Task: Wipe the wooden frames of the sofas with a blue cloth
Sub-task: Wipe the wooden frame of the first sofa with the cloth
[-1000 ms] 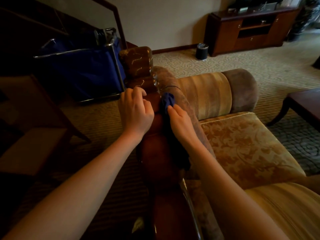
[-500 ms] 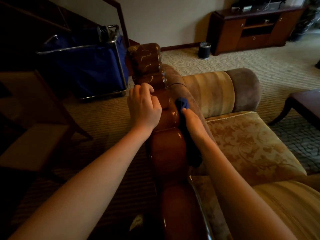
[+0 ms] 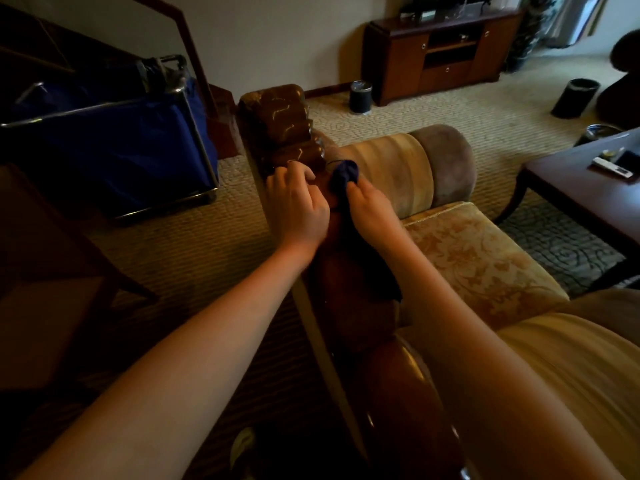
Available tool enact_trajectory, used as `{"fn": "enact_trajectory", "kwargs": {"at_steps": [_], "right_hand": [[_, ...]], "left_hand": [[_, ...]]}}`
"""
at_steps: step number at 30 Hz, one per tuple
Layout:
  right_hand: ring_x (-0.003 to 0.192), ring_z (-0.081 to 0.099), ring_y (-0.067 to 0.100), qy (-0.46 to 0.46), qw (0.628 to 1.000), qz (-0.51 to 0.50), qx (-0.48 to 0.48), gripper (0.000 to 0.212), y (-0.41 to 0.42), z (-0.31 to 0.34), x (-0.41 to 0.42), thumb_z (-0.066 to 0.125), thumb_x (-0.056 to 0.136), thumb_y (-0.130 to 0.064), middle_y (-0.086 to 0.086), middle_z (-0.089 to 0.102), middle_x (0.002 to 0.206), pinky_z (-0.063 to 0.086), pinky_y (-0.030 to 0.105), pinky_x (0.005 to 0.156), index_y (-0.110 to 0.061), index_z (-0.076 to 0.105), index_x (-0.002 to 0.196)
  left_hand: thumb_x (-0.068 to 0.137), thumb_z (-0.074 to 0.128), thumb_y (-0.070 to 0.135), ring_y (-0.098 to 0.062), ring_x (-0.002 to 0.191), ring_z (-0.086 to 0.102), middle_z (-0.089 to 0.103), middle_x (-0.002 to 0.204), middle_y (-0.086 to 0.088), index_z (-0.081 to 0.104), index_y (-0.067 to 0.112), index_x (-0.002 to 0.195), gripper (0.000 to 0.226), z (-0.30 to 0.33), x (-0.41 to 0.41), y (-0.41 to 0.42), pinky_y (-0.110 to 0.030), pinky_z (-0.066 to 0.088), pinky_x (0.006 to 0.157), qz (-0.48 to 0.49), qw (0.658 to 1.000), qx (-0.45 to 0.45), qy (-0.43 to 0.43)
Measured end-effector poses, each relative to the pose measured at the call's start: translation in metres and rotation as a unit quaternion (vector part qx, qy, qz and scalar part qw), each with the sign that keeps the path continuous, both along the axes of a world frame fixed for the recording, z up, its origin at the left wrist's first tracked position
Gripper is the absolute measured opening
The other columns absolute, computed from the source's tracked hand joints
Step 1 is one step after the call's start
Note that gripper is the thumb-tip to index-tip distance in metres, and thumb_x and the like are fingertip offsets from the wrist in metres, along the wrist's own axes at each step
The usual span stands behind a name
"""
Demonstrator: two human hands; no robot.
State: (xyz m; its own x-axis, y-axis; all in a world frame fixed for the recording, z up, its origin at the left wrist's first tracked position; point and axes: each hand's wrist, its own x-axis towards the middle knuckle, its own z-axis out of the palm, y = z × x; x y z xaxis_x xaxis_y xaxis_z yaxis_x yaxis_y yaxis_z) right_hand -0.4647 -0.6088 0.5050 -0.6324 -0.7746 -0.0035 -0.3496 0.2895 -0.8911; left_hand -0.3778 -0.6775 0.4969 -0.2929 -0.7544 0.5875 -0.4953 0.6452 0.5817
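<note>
Sofa frame [image 3: 349, 306]: dark wood, polished, glossy highlights on curved rail. Cloth [image 3: 343, 173]: soft, matt blue fabric. Seat cushion [image 3: 474, 258]: woven upholstery, raised floral pattern, matt. Carpet [image 3: 194, 244]: textured loop pile. Cart [image 3: 114, 140]: shiny metal tubing, blue fabric bag.

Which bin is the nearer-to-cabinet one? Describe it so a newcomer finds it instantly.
Start at the wooden TV cabinet against the far wall. On the carpet by its left end stands a small black wastebasket. Unlike the other dark bin far right, it has a shiny silver rim.
</note>
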Motion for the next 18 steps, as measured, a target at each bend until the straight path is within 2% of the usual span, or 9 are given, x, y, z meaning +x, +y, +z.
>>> {"fn": "enact_trajectory", "kwargs": {"at_steps": [3,5,6,8,11,13,15,18], "right_hand": [[0.082,0.047,0.012,-0.056,0.998,-0.021,0.008,0.025,-0.003,-0.005,-0.012,0.032,0.1,-0.026,-0.005,0.052,0.086,0.037,0.029,0.075,-0.018,0.055,0.096],[0.078,0.045,0.011,-0.041,0.998,-0.044,0.019,0.025,0.0,-0.009,-0.009,0.031,0.099,-0.027,-0.005,0.051,0.084,0.034,0.025,0.067,-0.021,0.054,0.091],[0.083,0.048,0.014,-0.024,0.998,-0.057,0.031,0.028,0.002,-0.009,-0.003,0.03,0.099,-0.029,-0.001,0.054,0.091,0.036,0.027,0.07,-0.02,0.055,0.095],[0.097,0.053,0.023,0.029,0.992,-0.102,0.071,0.034,0.01,-0.007,0.012,0.027,0.098,-0.035,0.005,0.059,0.105,0.041,0.038,0.085,-0.019,0.055,0.107],[0.106,0.055,0.029,0.176,0.954,-0.206,0.129,0.034,0.017,-0.006,0.057,0.027,0.097,-0.038,0.005,0.06,0.115,0.04,0.046,0.089,-0.022,0.052,0.115],[0.123,0.046,0.027,0.253,0.926,-0.239,0.149,0.038,0.016,-0.007,0.088,0.029,0.098,-0.036,0.004,0.05,0.136,0.033,0.05,0.099,-0.026,0.047,0.13],[0.139,0.026,0.023,0.276,0.916,-0.237,0.171,0.043,0.013,-0.01,0.11,0.029,0.1,-0.037,0.0,0.032,0.151,0.021,0.05,0.11,-0.031,0.037,0.141],[0.145,0.011,0.021,0.265,0.916,-0.24,0.182,0.044,-0.003,-0.007,0.121,0.025,0.101,-0.04,-0.003,0.021,0.156,0.01,0.052,0.114,-0.035,0.028,0.145]], "left_hand": [[0.08,0.034,0.015,-0.032,0.091,0.054,0.06,0.093,-0.014,0.061,0.006,0.091,0.03,-0.001,0.001,-0.001,-0.036,0.035,0.077,-0.017,1.0,0.007,0.02],[0.079,0.04,0.011,-0.033,0.092,0.055,0.061,0.093,-0.014,0.061,0.006,0.09,0.025,-0.001,0.002,-0.001,-0.036,0.034,0.076,-0.024,0.999,0.011,0.038],[0.078,0.04,0.011,-0.033,0.093,0.055,0.061,0.094,-0.014,0.061,0.006,0.09,0.024,-0.001,0.003,-0.001,-0.037,0.035,0.077,-0.032,0.998,0.013,0.045],[0.077,0.04,0.012,-0.034,0.093,0.055,0.061,0.095,-0.015,0.06,0.006,0.091,0.026,-0.002,0.004,-0.001,-0.04,0.037,0.08,-0.045,0.998,0.016,0.051],[0.076,0.039,0.013,-0.036,0.094,0.056,0.061,0.098,-0.016,0.06,0.006,0.093,0.028,0.0,0.007,-0.004,-0.045,0.04,0.081,-0.07,0.995,0.04,0.054],[0.076,0.039,0.014,-0.035,0.095,0.056,0.061,0.1,-0.015,0.059,0.007,0.094,0.028,0.003,0.01,-0.005,-0.044,0.039,0.082,-0.088,0.993,0.059,0.061],[0.077,0.037,0.014,-0.033,0.096,0.054,0.06,0.1,-0.013,0.059,0.006,0.096,0.03,0.008,0.015,-0.012,-0.04,0.037,0.083,-0.127,0.983,0.089,0.095],[0.079,0.035,0.012,-0.029,0.094,0.053,0.055,0.097,-0.01,0.053,0.007,0.096,0.026,0.019,0.025,-0.041,-0.041,0.043,0.085,-0.231,0.943,0.156,0.184]]}}
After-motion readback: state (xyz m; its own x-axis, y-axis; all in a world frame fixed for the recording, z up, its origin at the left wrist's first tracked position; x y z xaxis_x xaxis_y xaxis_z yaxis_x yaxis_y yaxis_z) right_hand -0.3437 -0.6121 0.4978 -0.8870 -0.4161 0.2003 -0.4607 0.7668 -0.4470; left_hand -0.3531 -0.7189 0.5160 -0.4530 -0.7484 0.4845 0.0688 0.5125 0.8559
